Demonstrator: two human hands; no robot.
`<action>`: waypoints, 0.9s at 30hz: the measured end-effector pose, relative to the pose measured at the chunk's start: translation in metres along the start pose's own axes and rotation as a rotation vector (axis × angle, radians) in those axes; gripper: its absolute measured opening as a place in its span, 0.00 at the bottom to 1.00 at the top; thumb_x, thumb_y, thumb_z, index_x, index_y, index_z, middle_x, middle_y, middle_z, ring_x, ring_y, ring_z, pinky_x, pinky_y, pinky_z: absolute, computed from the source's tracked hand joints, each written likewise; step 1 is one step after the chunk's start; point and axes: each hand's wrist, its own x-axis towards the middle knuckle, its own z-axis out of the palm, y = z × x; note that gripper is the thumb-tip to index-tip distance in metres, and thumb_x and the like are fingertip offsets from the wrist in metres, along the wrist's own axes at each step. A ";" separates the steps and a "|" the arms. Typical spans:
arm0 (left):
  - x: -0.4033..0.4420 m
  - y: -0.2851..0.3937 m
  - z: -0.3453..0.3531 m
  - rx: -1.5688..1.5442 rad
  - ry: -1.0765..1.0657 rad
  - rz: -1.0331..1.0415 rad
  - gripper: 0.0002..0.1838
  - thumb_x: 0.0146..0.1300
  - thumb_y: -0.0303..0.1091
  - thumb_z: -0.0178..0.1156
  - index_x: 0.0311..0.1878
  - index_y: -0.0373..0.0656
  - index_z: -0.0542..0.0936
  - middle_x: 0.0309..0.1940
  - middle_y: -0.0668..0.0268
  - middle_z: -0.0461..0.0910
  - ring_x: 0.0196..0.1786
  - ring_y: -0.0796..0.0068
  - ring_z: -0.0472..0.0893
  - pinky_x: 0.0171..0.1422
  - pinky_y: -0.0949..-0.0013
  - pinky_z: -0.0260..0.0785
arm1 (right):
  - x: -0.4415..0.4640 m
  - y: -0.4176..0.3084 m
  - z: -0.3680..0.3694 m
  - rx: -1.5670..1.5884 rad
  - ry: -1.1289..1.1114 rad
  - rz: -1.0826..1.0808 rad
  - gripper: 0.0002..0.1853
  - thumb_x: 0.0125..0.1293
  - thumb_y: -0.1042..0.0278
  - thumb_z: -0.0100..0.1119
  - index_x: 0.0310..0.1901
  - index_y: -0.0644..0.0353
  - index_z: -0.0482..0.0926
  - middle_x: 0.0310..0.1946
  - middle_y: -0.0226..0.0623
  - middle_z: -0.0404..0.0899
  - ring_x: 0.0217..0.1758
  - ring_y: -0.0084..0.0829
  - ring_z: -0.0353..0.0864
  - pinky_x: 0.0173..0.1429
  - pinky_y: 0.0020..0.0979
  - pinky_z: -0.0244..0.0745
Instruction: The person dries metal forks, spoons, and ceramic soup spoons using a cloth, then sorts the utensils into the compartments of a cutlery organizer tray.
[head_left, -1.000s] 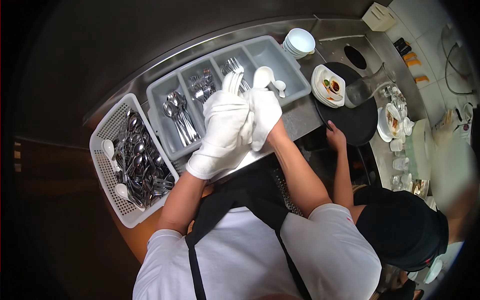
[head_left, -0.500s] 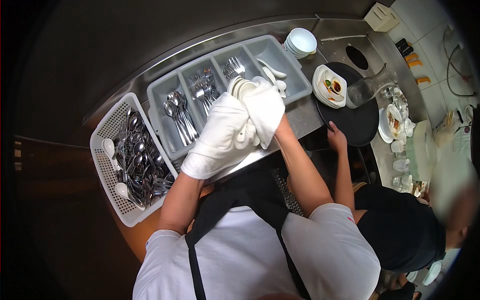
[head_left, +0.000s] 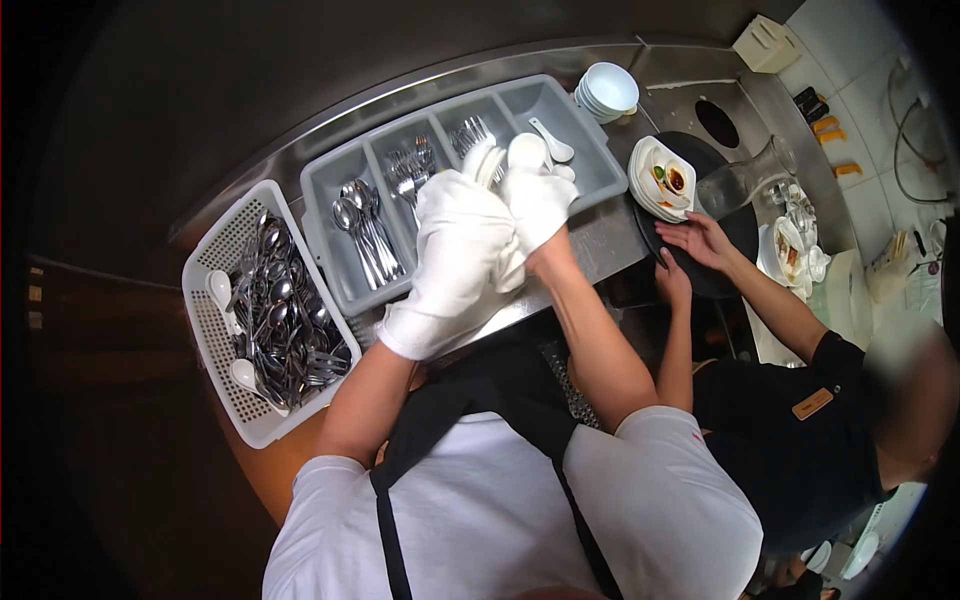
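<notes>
While cloth (head_left: 445,270) covers the grip, stacked white spoons (head_left: 483,160) are held over the cutlery tray (head_left: 590,150)

Where the stacked spoons emerge, the left hand (head_left: 460,225) is closed about them through the cloth, their ends angled toward the third compartment. Beside it and pressed close, the right hand (head_left: 538,212) pinches a single white spoon (head_left: 527,150) near the fourth compartment. Exact finger placement cannot be told, as the fabric hides it.

The grey tray stands on a steel counter (head_left: 605,238). From left to right it contains metal spoons (head_left: 362,230), forks (head_left: 408,170), more forks (head_left: 470,133), and a loose white spoon (head_left: 550,138).

Left of the tray, a perforated basket (head_left: 235,225) contains jumbled metal cutlery (head_left: 290,310) and two white spoons. Beyond the tray's right end stand nested bowls (head_left: 608,92).

At right, a co-worker's open hand (head_left: 695,240) is near soiled stacked plates (head_left: 645,190) on a round black tray (head_left: 720,285); the co-worker's other hand (head_left: 673,280) is at its edge. A glass pitcher (head_left: 740,180) lies tilted there.
</notes>
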 end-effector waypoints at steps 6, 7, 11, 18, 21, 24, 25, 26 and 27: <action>-0.005 -0.024 0.014 -0.370 0.141 -0.162 0.03 0.64 0.21 0.59 0.34 0.39 0.77 0.31 0.66 0.78 0.33 0.75 0.80 0.36 0.73 0.72 | 0.013 0.036 0.000 1.350 -0.060 0.497 0.14 0.76 0.56 0.51 0.33 0.53 0.75 0.27 0.29 0.74 0.29 0.29 0.75 0.37 0.31 0.73; -0.007 -0.030 0.014 -0.295 0.114 -0.074 0.02 0.65 0.21 0.59 0.36 0.39 0.77 0.33 0.66 0.78 0.34 0.76 0.80 0.37 0.73 0.72 | 0.023 0.058 -0.004 1.410 -0.177 0.489 0.15 0.77 0.55 0.50 0.35 0.54 0.77 0.27 0.31 0.75 0.31 0.30 0.77 0.38 0.33 0.75; -0.007 -0.014 0.008 -0.650 0.059 -0.281 0.02 0.67 0.21 0.57 0.39 0.39 0.76 0.35 0.66 0.78 0.37 0.78 0.79 0.40 0.73 0.73 | 0.019 0.049 -0.007 0.921 -0.201 0.326 0.16 0.75 0.56 0.50 0.38 0.59 0.79 0.28 0.36 0.78 0.34 0.33 0.80 0.41 0.37 0.77; -0.011 -0.022 -0.003 -0.647 -0.044 -0.310 0.04 0.60 0.18 0.62 0.36 0.37 0.78 0.35 0.65 0.79 0.37 0.75 0.81 0.41 0.73 0.74 | 0.006 0.016 -0.006 0.378 0.005 -0.356 0.12 0.65 0.76 0.58 0.49 0.67 0.81 0.36 0.41 0.82 0.42 0.34 0.83 0.52 0.31 0.78; -0.013 -0.024 0.000 -0.506 -0.002 -0.233 0.06 0.56 0.16 0.64 0.36 0.36 0.79 0.35 0.65 0.80 0.36 0.75 0.82 0.39 0.72 0.74 | 0.017 0.013 -0.013 0.234 0.130 -0.467 0.12 0.64 0.77 0.60 0.49 0.64 0.81 0.38 0.41 0.84 0.44 0.33 0.84 0.52 0.28 0.77; -0.013 -0.013 0.005 -0.464 0.049 -0.143 0.08 0.54 0.15 0.64 0.36 0.37 0.80 0.34 0.64 0.80 0.35 0.74 0.82 0.39 0.70 0.75 | 0.031 0.032 -0.011 0.231 0.252 -0.418 0.10 0.65 0.73 0.59 0.48 0.63 0.80 0.37 0.39 0.83 0.41 0.33 0.83 0.48 0.31 0.78; -0.011 -0.013 0.005 -0.298 0.073 -0.056 0.08 0.54 0.15 0.64 0.35 0.38 0.80 0.34 0.64 0.80 0.36 0.74 0.83 0.38 0.71 0.75 | 0.038 0.048 -0.001 0.199 0.321 -0.385 0.10 0.66 0.73 0.59 0.47 0.63 0.80 0.36 0.39 0.82 0.39 0.33 0.83 0.47 0.31 0.78; -0.005 -0.014 0.005 -0.132 0.095 0.029 0.08 0.54 0.16 0.64 0.35 0.38 0.80 0.34 0.64 0.80 0.36 0.75 0.83 0.38 0.71 0.75 | 0.034 0.047 0.005 0.379 0.266 -0.172 0.09 0.68 0.71 0.59 0.46 0.63 0.79 0.36 0.36 0.81 0.38 0.30 0.81 0.45 0.32 0.78; 0.001 -0.016 0.005 0.034 0.115 0.117 0.08 0.54 0.16 0.63 0.35 0.39 0.80 0.33 0.64 0.80 0.36 0.75 0.83 0.37 0.71 0.75 | 0.030 0.043 0.011 0.561 0.242 0.048 0.08 0.70 0.69 0.58 0.45 0.63 0.78 0.35 0.33 0.80 0.36 0.27 0.79 0.44 0.32 0.77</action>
